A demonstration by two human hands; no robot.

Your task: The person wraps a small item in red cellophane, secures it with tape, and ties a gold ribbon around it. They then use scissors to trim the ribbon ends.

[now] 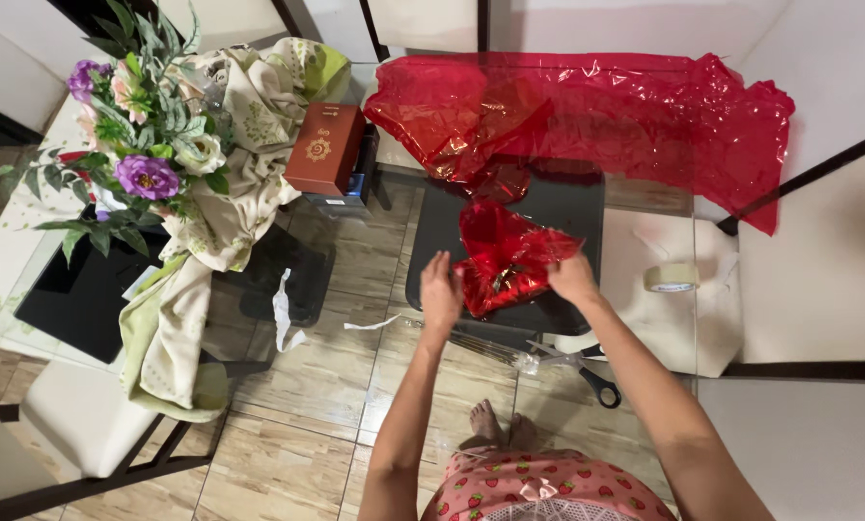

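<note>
Cellophane in red (635,116) covers the far end of your glass table (645,318), a big crinkled sheet spread wide and folding down toward you at its left part. Left of it, a flowered cloth (230,183) drapes over the table's corner and hangs down, with a bouquet of artificial flowers (138,145) standing against it, purple and pale blooms among grey-green leaves. A reddish-brown box (324,147) sits just beside the cloth, near the sheet's left edge.

Straight in front of you lies the wrapped parcel (505,262), a small bundle in the same red film, its wrap puckered and shiny, resting on the glass between your hands. Your right hand (574,280) pinches the film at the parcel's right edge, fingers closed on the wrap. Your left hand (441,292) is opened out, fingers spread, at the parcel's left side; whether it touches the film, you cannot tell from here.

Scissors (587,371) with black handles lie on the glass under your right forearm. A roll of tape (671,278) sits to the right, well apart from the parcel. Two torn white strips (283,314) lie to the left.
</note>
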